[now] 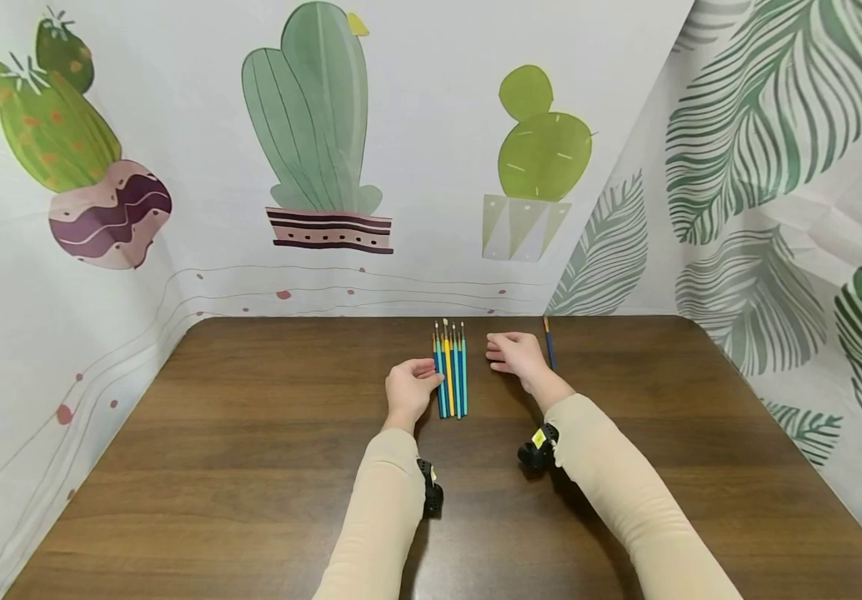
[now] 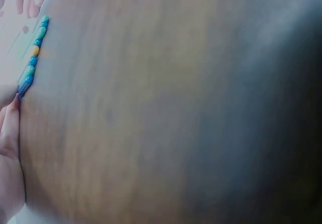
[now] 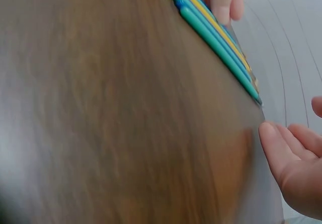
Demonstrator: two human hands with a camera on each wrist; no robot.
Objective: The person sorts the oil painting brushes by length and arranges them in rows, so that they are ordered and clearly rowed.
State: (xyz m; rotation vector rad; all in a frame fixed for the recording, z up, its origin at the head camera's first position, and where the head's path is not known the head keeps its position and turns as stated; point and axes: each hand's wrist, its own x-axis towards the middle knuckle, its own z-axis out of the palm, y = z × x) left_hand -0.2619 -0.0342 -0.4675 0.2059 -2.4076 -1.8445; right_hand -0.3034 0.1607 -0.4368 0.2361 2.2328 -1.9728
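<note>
Several paintbrushes (image 1: 449,392) lie side by side on the table, bristles toward the far edge, with blue, teal and yellow handles. At the row's left end my left hand (image 1: 410,392) pinches the outermost dark blue paintbrush (image 2: 22,89) between thumb and fingers; its handle is mostly covered by the hand. My right hand (image 1: 518,357) hovers to the right of the row, fingers extended toward it and holding nothing. In the right wrist view, its fingers (image 3: 276,148) stay apart from the brush tips.
A lone blue paintbrush (image 1: 548,340) with orange-brown bristles lies right of the right hand, near the far edge of the brown wooden table (image 1: 266,467). Behind the table hangs a white cloth (image 1: 431,167) printed with cacti and leaves.
</note>
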